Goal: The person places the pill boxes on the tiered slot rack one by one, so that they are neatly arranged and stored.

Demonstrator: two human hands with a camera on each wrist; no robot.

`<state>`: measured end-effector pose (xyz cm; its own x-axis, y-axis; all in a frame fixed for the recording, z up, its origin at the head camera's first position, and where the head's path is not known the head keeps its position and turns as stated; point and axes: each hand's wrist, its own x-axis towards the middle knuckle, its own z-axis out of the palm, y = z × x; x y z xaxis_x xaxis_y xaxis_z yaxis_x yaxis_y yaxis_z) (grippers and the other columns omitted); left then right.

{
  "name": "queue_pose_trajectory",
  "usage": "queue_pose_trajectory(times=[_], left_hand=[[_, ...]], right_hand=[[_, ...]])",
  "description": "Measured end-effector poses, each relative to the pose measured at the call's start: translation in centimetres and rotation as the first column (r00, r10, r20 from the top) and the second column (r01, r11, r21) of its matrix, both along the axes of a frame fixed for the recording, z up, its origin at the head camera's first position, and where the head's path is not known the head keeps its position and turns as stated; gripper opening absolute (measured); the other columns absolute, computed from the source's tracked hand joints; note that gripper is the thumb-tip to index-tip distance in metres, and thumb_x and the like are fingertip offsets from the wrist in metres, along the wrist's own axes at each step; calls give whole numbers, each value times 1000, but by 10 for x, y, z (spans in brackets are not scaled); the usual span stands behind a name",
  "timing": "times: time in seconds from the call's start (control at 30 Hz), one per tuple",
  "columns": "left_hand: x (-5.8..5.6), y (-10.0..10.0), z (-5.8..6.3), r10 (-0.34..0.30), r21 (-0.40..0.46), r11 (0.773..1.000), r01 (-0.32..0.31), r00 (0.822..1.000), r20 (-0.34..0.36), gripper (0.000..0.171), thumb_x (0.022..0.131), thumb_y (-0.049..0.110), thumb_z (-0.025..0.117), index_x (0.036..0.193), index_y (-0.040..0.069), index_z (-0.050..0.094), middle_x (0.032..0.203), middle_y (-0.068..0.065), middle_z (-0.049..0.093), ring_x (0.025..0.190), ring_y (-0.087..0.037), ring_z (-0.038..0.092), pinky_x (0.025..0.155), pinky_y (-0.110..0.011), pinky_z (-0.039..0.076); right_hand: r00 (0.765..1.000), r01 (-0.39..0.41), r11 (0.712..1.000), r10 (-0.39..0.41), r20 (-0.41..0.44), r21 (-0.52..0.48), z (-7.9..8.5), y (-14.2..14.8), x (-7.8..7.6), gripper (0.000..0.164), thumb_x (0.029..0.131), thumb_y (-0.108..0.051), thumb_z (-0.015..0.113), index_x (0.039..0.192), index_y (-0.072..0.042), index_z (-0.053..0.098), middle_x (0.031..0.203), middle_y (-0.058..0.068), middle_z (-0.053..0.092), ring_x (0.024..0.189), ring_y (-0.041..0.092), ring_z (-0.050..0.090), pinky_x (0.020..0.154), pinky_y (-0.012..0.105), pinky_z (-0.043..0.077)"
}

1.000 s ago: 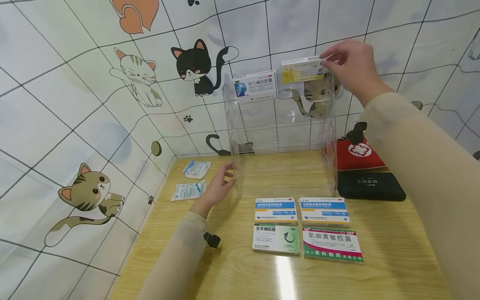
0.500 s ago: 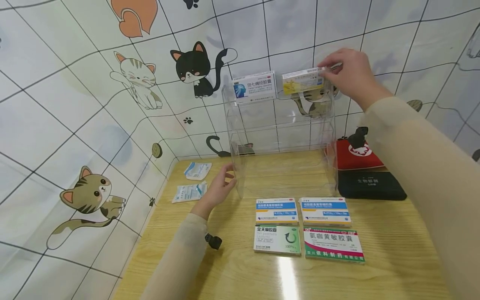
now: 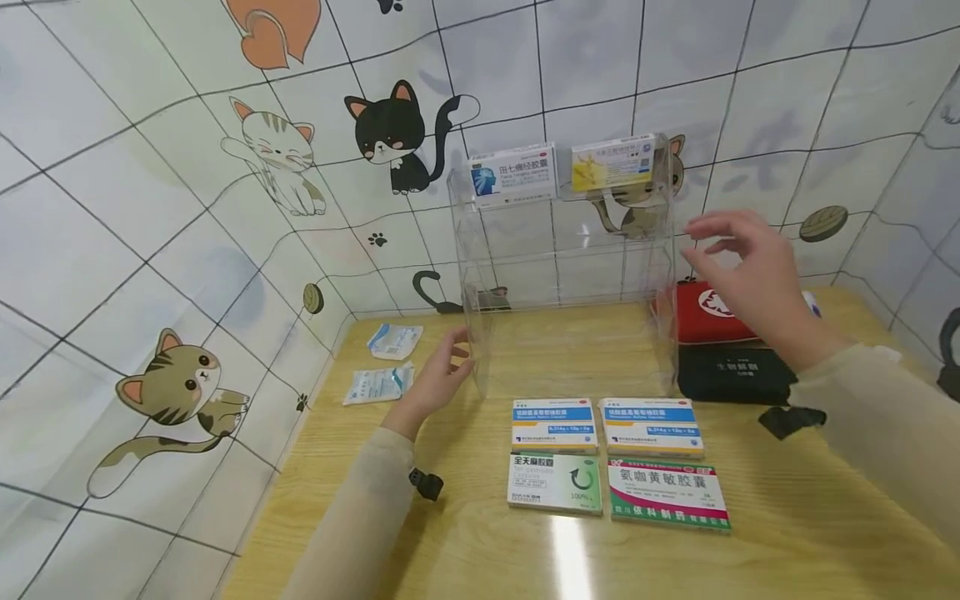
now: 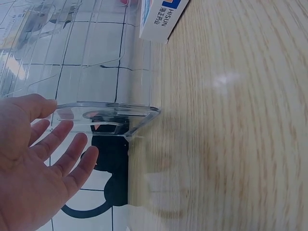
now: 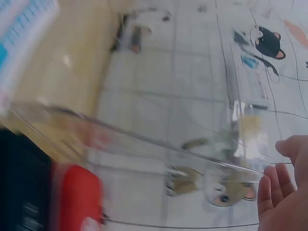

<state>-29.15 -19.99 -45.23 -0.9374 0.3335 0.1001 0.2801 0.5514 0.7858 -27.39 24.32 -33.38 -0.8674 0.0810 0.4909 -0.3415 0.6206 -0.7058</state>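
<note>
My left hand (image 3: 438, 379) is at the lower left side of a clear plastic shelf rack (image 3: 480, 333). Its thumb is at the panel's front edge (image 4: 106, 104), the other fingers loosely spread outside it. To the right of the rack, my right hand (image 3: 757, 275) is raised, fingers bent and apart with nothing between them. On the rack's top tier, a white and yellow medicine box (image 3: 612, 165) stands at the right, and a white medicine box with a blue head picture (image 3: 513, 175) stands at the left.
Before the rack lie two blue and white boxes (image 3: 553, 425), a green and white box (image 3: 553, 482) and a pink and green box (image 3: 667, 493). Two sachets (image 3: 378, 383) lie left. A red pouch (image 3: 697, 312) and black case (image 3: 731, 373) are at right.
My right hand lowered the white and yellow box onto the top tier, let go and moved down to the right. My left hand stayed at the rack's side.
</note>
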Motion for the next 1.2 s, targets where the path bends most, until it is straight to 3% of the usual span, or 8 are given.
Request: queue_pose_trajectory(times=[0.23, 0.33, 0.43, 0.57, 0.8, 0.97, 1.1, 1.2], left_hand=[[-1, -1, -4, -7, 30, 1000, 6, 1000, 22, 55, 108, 12, 54, 158, 12, 29, 158, -18, 39, 133, -34, 50, 106, -51, 50], [1, -1, -3, -15, 55, 998, 14, 1000, 25, 55, 108, 11, 54, 157, 12, 30, 158, -21, 38, 133, -35, 50, 106, -52, 50], [1, 0, -4, -25, 70, 997, 23, 999, 28, 56, 107, 11, 54, 157, 11, 29, 158, -21, 38, 133, -35, 49, 106, -50, 51], [2, 1, -4, -18, 66, 998, 15, 999, 33, 56, 107, 11, 54, 158, 12, 29, 157, -16, 39, 132, -34, 50, 105, -49, 51], [1, 2, -3, -11, 53, 999, 11, 1000, 16, 55, 108, 10, 54, 157, 12, 30, 156, -15, 41, 132, -33, 51, 106, -49, 51], [0, 3, -3, -20, 41, 999, 19, 1000, 17, 54, 108, 12, 54, 156, 12, 31, 156, -12, 41, 133, -33, 50, 106, -49, 51], [-1, 2, -4, -14, 43, 999, 13, 1000, 20, 53, 108, 11, 54, 156, 11, 31, 156, -16, 41, 132, -34, 51, 106, -49, 51], [-1, 1, -5, -14, 43, 999, 13, 1000, 17, 54, 107, 10, 53, 156, 7, 30, 157, -19, 39, 132, -34, 50, 106, -50, 50]], right_hand=[[994, -30, 999, 28, 104, 22, -78, 10, 53, 32, 96, -24, 76, 124, -13, 69, 127, 8, 65, 98, -9, 54, 77, -2, 43], [986, -83, 994, 70, 153, 76, -102, 12, 69, 28, 92, -16, 80, 118, -13, 72, 128, 8, 65, 98, -3, 57, 77, 0, 46], [967, -136, 983, 104, 232, 127, -118, 14, 82, 29, 90, -12, 81, 117, -13, 72, 129, 9, 64, 106, 11, 57, 78, 4, 48], [928, -208, 962, 138, 346, 174, -131, 16, 90, 36, 89, -15, 82, 123, -12, 71, 127, 10, 66, 109, 25, 60, 79, 12, 53], [884, -277, 930, 149, 444, 240, -140, 15, 89, 53, 84, -26, 87, 131, -11, 67, 125, 15, 66, 105, 30, 66, 80, 38, 63], [858, -316, 914, 161, 487, 256, -143, 21, 86, 61, 83, -32, 88, 134, -9, 65, 120, 14, 70, 101, 27, 67, 79, 39, 64], [834, -349, 905, 183, 520, 241, -146, 25, 84, 65, 83, -39, 87, 136, -8, 65, 117, 10, 72, 98, 22, 66, 78, 32, 62], [831, -353, 905, 187, 524, 237, -147, 26, 82, 66, 83, -41, 87, 136, -9, 65, 113, 6, 71, 96, 20, 64, 75, 24, 59]])
